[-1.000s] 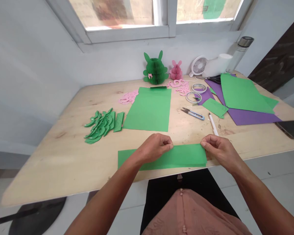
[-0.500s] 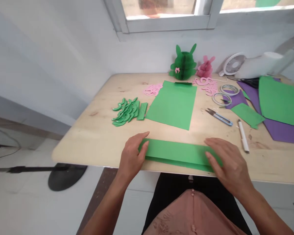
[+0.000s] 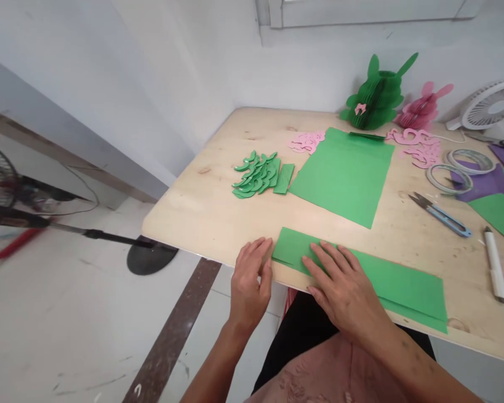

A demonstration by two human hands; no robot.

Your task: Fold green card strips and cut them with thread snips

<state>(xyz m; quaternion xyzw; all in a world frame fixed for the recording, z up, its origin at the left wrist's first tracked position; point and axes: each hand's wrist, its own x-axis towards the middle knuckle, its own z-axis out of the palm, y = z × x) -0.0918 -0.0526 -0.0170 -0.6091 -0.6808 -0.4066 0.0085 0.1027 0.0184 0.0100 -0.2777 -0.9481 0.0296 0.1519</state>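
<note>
A long strip of folded green paper (image 3: 407, 281) lies along the table's front edge, its lower layer showing below the upper one. My right hand (image 3: 340, 280) is pressed flat on its left half, fingers spread and holding nothing. At the strip's left end is my left hand (image 3: 251, 277), fingers extended beside the short edge and thumb a little apart. Behind the strip lies a larger green sheet (image 3: 344, 179), with a small dark green folded piece (image 3: 367, 136) on its far edge.
Green cut-out pieces (image 3: 256, 176) and pink cut-outs (image 3: 306, 142) lie to the left. Toward the right are thread snips (image 3: 441, 214), a white marker (image 3: 494, 266) and tape rolls (image 3: 449, 179). A green paper rabbit (image 3: 376, 101), a pink one (image 3: 420, 109) and a fan (image 3: 493, 106) stand behind.
My right hand has slid from the strip's right end to its left half and flattened there. The left hand has come off the paper's corner to beside its end. The view has swung left.
</note>
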